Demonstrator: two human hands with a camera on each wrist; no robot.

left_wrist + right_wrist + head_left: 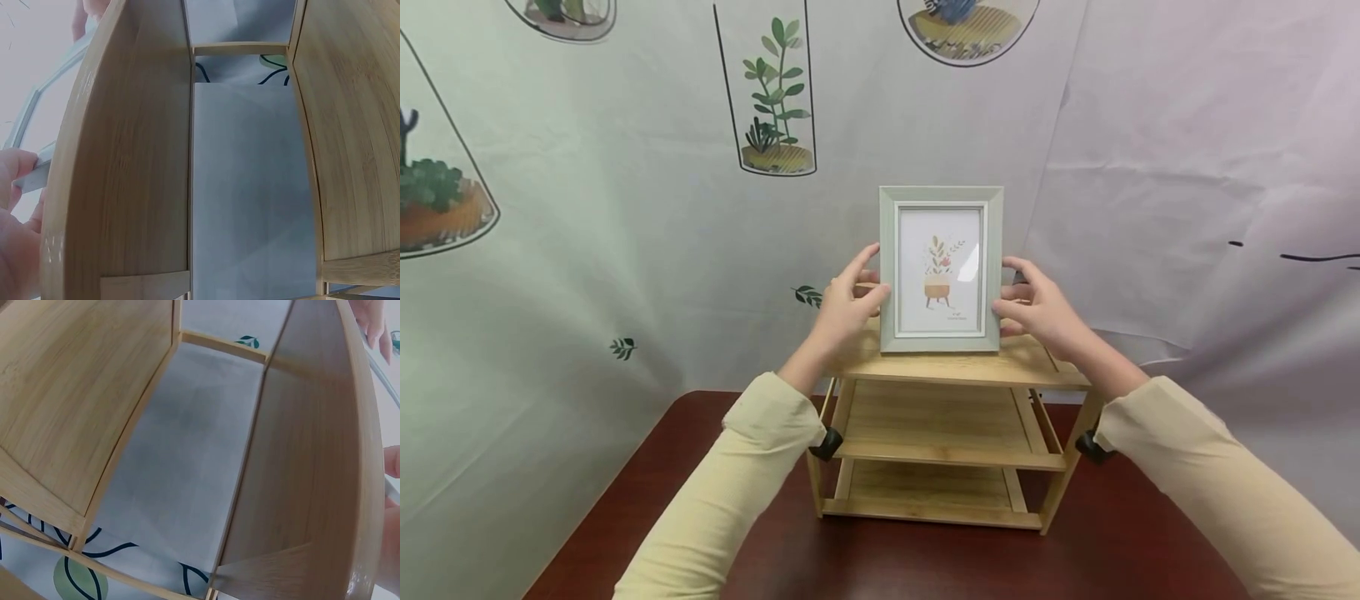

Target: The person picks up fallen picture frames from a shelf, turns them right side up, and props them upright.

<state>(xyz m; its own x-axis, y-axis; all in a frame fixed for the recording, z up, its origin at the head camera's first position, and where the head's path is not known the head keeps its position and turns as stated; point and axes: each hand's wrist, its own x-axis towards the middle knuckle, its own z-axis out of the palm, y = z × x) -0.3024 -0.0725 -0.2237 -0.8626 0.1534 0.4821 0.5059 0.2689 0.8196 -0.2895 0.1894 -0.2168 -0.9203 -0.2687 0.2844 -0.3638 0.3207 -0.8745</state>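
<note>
A pale green picture frame (pixel 942 343) with a potted-plant print stands upright at the top board of a wooden three-tier shelf (pixel 940 454). My left hand (pixel 842 304) grips the frame's left edge, thumb in front and fingers behind. On the opposite edge my right hand (pixel 1041 308) pinches it in the same way. The left wrist view shows the left hand (pixel 19 219) at the frame's border (pixel 40 169), partly hidden by the top board (pixel 125 156). In the right wrist view only a sliver of the right hand (pixel 390 525) shows past the board (pixel 300 444).
The shelf stands on a dark red table (pixel 760 550). Behind it hangs a pale cloth (pixel 625 208) printed with plants in glass jars. Two lower boards (pixel 936 417) sit under the top one. Each wrist carries a black device (pixel 827 444) below the cuff.
</note>
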